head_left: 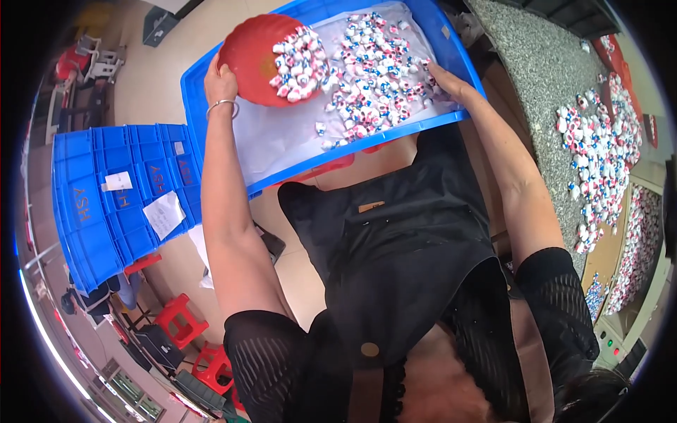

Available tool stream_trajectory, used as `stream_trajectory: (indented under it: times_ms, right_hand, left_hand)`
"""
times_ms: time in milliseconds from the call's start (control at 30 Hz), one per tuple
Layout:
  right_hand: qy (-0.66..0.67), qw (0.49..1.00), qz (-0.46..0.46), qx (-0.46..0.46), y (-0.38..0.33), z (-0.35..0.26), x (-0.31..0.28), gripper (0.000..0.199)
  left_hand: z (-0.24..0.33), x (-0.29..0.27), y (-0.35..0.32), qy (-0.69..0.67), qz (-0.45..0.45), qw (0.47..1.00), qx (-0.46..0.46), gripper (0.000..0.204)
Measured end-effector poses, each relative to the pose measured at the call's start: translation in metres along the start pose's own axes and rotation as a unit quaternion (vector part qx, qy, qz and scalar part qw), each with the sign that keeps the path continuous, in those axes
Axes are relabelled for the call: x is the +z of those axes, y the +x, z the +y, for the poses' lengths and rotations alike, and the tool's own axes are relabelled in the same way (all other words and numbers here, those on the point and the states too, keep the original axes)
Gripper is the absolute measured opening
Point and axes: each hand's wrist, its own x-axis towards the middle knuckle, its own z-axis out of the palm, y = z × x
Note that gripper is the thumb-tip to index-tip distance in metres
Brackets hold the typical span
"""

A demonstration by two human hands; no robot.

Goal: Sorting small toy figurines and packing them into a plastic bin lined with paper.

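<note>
My left hand [221, 83], a bracelet at its wrist, grips the left rim of a round red bowl [252, 55] with a fluted edge. The bowl is tilted over a blue plastic crate [282, 173], and a heap of small white, blue and pink figurines [300, 67] lies against its right side. More of the small figurines [377, 74] are spread over the crate's white liner [261, 144]. At the right edge of this spread, my right hand [449, 82] reaches in with fingers stretched out, touching or close to the outermost pieces; its far fingers are partly hidden.
Stacked blue crates [120, 190] with paper labels stand at the left. To the right runs a speckled stone counter [518, 70] bearing a large pile of similar figurines [599, 148]. Red stools [180, 321] and a seated person [99, 296] are at the lower left.
</note>
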Motion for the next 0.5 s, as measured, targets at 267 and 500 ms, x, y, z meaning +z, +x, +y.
stream_trajectory:
  times_ms: [267, 500]
  right_hand:
    - [-0.018, 1.000, 0.007, 0.001, -0.005, -0.004, 0.004, 0.069]
    - [-0.024, 0.999, -0.014, -0.027, -0.004, -0.004, 0.003, 0.071]
  left_hand:
    - [-0.033, -0.034, 0.020, -0.021, -0.069, 0.997, 0.026, 0.041]
    - [-0.024, -0.067, 0.026, 0.141, -0.144, 0.979, 0.037, 0.040]
